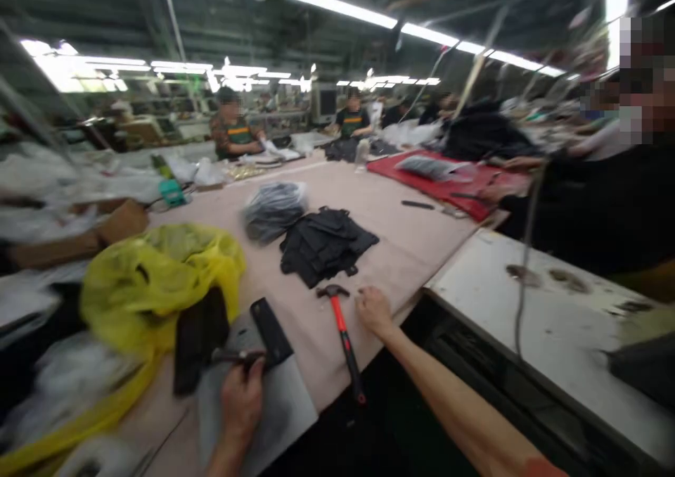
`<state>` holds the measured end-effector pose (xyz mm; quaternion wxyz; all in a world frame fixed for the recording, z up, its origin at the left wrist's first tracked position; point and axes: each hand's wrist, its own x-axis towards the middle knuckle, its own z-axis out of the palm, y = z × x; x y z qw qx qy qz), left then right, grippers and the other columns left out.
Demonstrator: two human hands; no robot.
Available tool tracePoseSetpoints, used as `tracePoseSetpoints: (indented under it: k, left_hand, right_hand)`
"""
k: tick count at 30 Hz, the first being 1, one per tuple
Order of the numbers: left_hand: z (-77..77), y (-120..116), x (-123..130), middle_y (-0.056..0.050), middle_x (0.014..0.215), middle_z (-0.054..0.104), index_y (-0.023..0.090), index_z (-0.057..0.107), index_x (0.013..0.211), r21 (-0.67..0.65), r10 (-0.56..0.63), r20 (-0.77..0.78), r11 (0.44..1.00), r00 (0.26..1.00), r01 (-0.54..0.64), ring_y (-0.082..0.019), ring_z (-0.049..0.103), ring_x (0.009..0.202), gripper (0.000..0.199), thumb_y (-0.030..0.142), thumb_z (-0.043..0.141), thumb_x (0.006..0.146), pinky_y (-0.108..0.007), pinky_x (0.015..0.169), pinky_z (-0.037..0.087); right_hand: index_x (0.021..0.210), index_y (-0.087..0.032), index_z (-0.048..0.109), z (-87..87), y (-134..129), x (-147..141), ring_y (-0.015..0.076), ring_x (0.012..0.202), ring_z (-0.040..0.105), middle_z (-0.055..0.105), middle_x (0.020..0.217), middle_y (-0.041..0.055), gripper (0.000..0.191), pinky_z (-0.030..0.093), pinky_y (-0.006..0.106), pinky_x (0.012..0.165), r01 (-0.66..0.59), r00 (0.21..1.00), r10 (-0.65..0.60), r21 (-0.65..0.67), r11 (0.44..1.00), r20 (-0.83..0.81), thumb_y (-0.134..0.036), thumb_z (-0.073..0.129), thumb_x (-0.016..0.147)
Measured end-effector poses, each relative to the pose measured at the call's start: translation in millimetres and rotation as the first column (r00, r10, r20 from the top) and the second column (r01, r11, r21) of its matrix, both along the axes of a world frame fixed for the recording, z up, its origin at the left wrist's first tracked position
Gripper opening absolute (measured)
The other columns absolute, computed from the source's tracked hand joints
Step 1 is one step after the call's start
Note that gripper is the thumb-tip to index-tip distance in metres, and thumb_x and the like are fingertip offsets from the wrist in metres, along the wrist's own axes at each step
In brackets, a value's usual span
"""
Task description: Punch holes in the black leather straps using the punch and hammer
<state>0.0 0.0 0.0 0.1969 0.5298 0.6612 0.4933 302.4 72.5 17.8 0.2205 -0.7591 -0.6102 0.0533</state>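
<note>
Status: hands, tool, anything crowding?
Left hand gripping slim dark tool over flat grey plate. Right hand beside red-and-black claw hammer, grip unclear. Flat black strip close to left hand; crumpled yellow plastic bag farther left.

Glaring tubes (339, 5), perhaps motion blur

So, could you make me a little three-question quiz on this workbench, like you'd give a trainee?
1. True or false: the hammer lies ungripped on the table.
2. Which of these lies just beyond the hammer's head?
A) the yellow bag
B) the pile of dark pieces
C) the red sheet
3. Fill in the blank: the person's ____ hand holds a dark tool over the grey plate.

Key: 1. True. 2. B. 3. Left: the left hand is closed around the tool.
</note>
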Motion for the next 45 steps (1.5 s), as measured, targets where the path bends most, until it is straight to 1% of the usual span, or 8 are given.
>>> tracePoseSetpoints:
  k: [2,6,15,22,34,40,43,45]
  left_hand:
    - [-15.6,-13,-18,-0.008,0.081,0.072,0.019,0.069,0.084,-0.096,0.042,0.078,0.995,0.996,-0.034,-0.028,0.069,0.080,0.031,0.048,0.061,0.075,-0.039,0.073,0.056]
    - [-26.0,-6,-30,-0.008,0.086,0.072,0.017,0.065,0.093,-0.141,0.114,0.228,0.987,0.967,-0.083,-0.024,0.069,0.079,0.033,0.046,0.060,0.079,-0.037,0.076,0.057]
    - [-12.6,10,-37,-0.006,0.089,0.072,0.018,0.066,0.094,-0.095,0.073,0.188,0.994,0.979,-0.056,-0.022,0.068,0.083,0.026,0.040,0.060,0.081,-0.034,0.078,0.056]
    - [-20.4,14,-31,-0.006,0.091,0.072,0.020,0.064,0.097,-0.119,0.014,0.232,0.993,0.973,0.014,-0.022,0.068,0.085,0.023,0.037,0.058,0.083,-0.034,0.080,0.056]
    - [-19.2,20,-28,-0.005,0.092,0.072,0.021,0.064,0.096,-0.151,-0.021,0.250,0.987,0.968,0.060,-0.021,0.069,0.085,0.020,0.036,0.058,0.084,-0.035,0.081,0.057]
    - [-13.7,15,-33,-0.005,0.093,0.072,0.020,0.066,0.095,-0.133,-0.009,0.228,0.990,0.974,0.040,-0.022,0.068,0.087,0.019,0.033,0.059,0.084,-0.035,0.083,0.056]
    - [-16.3,12,-35,-0.006,0.093,0.072,0.019,0.065,0.095,-0.124,-0.006,0.244,0.992,0.970,0.037,-0.022,0.068,0.087,0.020,0.034,0.058,0.085,-0.035,0.083,0.056]
    - [-20.1,11,-36,-0.006,0.092,0.072,0.018,0.065,0.096,-0.123,0.001,0.252,0.992,0.968,0.031,-0.022,0.068,0.087,0.021,0.035,0.058,0.085,-0.036,0.082,0.056]
  right_hand:
    - [0.110,-0.014,0.061,-5.7,5,-14,0.0271,0.112,0.050,0.060,0.118,0.0156,0.029,0.037,0.042,0.096,-0.079,0.995,0.081,0.028,0.996,-0.064,-0.022,0.045,0.088]
    - [0.103,-0.015,0.063,-13.8,-13,-62,0.0195,0.094,0.059,0.066,0.101,0.0095,0.024,0.045,0.032,0.086,-0.279,0.875,0.316,0.151,0.948,-0.367,-0.026,0.048,0.088]
    - [0.102,-0.015,0.067,-33.5,-21,-140,0.0150,0.075,0.062,0.069,0.078,0.0026,0.026,0.042,0.025,0.069,-0.437,0.798,0.286,-0.182,0.881,-0.531,-0.026,0.061,0.080]
    - [0.077,-0.016,0.066,-42.3,-17,-152,0.0118,0.065,0.058,0.066,0.069,0.0004,0.008,0.038,0.022,0.061,-0.432,0.794,0.261,-0.207,0.878,-0.549,-0.022,0.060,0.076]
    - [0.078,-0.017,0.063,-45.1,-9,-157,0.0118,0.064,0.056,0.062,0.067,-0.0018,0.012,0.038,0.023,0.060,-0.373,0.755,0.211,-0.142,0.917,-0.621,-0.027,0.055,0.078]
    - [0.111,-0.018,0.059,-25.1,-24,-147,0.0159,0.070,0.060,0.063,0.072,0.0003,0.028,0.040,0.027,0.066,-0.526,0.799,0.404,-0.193,0.828,-0.445,-0.026,0.057,0.084]
    - [0.114,-0.018,0.059,-14.3,-14,-146,0.0187,0.087,0.060,0.065,0.094,0.0070,0.027,0.043,0.030,0.077,-0.552,0.813,0.508,-0.104,0.827,-0.284,-0.023,0.050,0.089]
    - [0.123,-0.018,0.055,-8.4,7,-152,0.0195,0.103,0.056,0.060,0.117,0.0097,0.037,0.042,0.031,0.089,-0.630,0.762,0.614,-0.015,0.777,-0.204,-0.017,0.050,0.087]
